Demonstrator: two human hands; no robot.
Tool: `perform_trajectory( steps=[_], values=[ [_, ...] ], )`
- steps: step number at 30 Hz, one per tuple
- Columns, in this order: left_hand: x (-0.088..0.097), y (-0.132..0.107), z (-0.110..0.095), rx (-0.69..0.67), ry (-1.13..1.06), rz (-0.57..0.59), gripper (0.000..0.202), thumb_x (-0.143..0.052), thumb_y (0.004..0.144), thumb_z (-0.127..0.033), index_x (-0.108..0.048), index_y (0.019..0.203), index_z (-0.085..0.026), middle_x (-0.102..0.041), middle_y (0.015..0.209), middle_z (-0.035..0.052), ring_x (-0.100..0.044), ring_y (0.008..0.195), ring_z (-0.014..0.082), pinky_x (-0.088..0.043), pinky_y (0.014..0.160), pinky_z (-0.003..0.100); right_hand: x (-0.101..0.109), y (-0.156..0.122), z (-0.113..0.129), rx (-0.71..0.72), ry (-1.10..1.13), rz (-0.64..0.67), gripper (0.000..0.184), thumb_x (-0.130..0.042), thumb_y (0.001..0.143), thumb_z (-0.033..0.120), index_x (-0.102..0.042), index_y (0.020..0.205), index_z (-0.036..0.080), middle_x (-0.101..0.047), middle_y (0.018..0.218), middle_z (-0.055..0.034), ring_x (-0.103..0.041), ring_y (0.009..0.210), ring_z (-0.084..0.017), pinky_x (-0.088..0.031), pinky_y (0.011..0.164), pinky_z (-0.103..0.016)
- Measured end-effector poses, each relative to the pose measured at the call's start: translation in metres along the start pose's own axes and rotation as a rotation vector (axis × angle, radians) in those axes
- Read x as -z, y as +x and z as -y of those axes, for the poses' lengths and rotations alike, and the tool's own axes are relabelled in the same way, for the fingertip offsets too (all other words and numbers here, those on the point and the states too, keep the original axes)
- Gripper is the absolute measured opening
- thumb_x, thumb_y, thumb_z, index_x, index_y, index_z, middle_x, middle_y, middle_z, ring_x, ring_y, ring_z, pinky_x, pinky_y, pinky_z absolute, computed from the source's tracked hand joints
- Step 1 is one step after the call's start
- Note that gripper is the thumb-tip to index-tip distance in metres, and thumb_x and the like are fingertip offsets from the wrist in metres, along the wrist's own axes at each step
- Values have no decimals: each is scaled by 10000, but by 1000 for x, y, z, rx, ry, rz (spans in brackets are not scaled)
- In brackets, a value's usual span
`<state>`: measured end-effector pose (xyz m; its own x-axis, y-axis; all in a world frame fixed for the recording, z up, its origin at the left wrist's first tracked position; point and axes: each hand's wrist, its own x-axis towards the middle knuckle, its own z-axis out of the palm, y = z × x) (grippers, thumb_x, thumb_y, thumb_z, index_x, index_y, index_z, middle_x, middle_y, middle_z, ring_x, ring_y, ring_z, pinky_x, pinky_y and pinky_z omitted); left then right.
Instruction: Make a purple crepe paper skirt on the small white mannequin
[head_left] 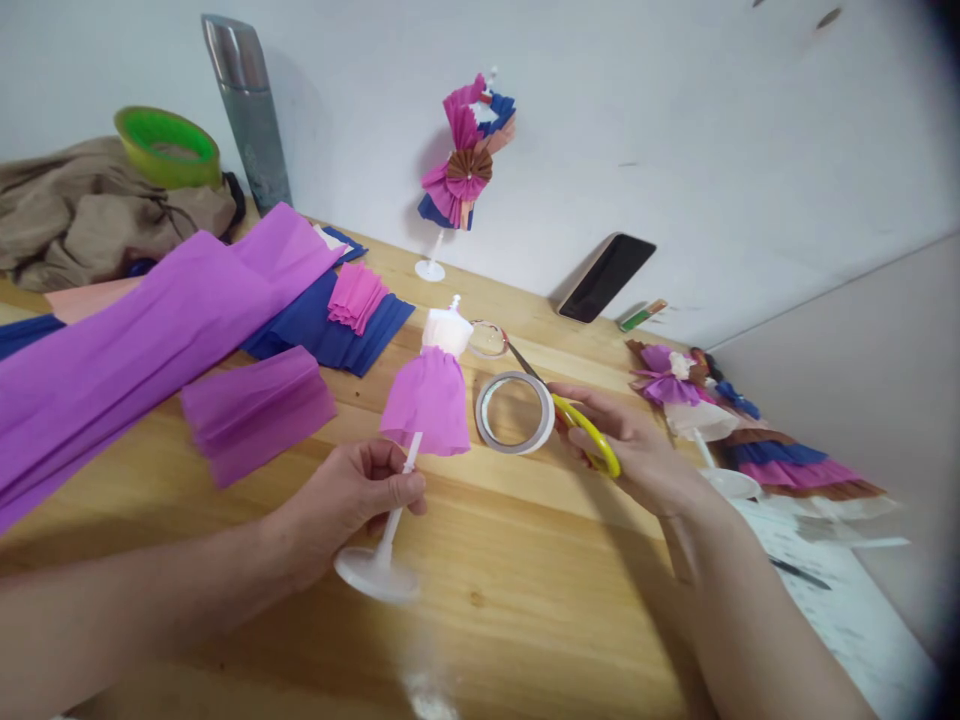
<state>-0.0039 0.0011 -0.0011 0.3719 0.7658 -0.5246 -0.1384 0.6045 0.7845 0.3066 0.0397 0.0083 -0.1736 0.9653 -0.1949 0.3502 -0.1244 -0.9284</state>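
Observation:
My left hand (pixel 375 490) pinches the white stem of a small dress-form stand (pixel 379 572), which tilts with its round base towards me. On the form are a white bodice (pixel 448 332) and a gathered purple crepe-paper skirt (pixel 429 402). My right hand (pixel 611 440) is closed on yellow-handled scissors (pixel 589 435), their blades pointing away to the upper left. Between the two hands lies a roll of white tape (pixel 484 412), just left of the scissors. A small clear ring-shaped item (pixel 489 340) sits behind the roll, by the scissor tips.
Purple crepe paper (pixel 187 320), a cut purple piece (pixel 259 410), blue paper (pixel 322 325) and pleated pink paper (pixel 358 298) lie left. Behind stand a bottle (pixel 251 120), a dressed form (pixel 466 170) and a phone (pixel 609 278). More dressed forms (pixel 679 385) are at right.

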Motion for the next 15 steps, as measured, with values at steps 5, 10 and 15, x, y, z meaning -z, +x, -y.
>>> perform_trajectory(
  steps=[5,10,15],
  values=[
    [-1,2,-6,4,-59,-36,517,-866,515,-497,-504,677,-166,-532,507,-72,-361,431,35,-271,424,165,-6,-4,1,73,101,238,702,-763,750,490,-505,1351,232,-596,887,-27,-560,733,-146,-487,648,-272],
    [1,8,-6,-111,-105,2,469,-860,574,-500,-569,677,-147,-568,558,-40,-407,483,45,-312,452,161,-31,-8,8,179,140,214,648,-681,734,666,-556,1231,268,-580,943,-46,-552,768,-180,-490,695,-313],
    [-3,15,-12,-176,-88,99,488,-781,711,-522,-731,983,-121,-646,614,19,-581,587,112,-422,523,196,-68,-14,15,272,50,57,431,-688,781,554,-529,1034,243,-516,872,-21,-499,781,-182,-452,702,-303]
  ],
)
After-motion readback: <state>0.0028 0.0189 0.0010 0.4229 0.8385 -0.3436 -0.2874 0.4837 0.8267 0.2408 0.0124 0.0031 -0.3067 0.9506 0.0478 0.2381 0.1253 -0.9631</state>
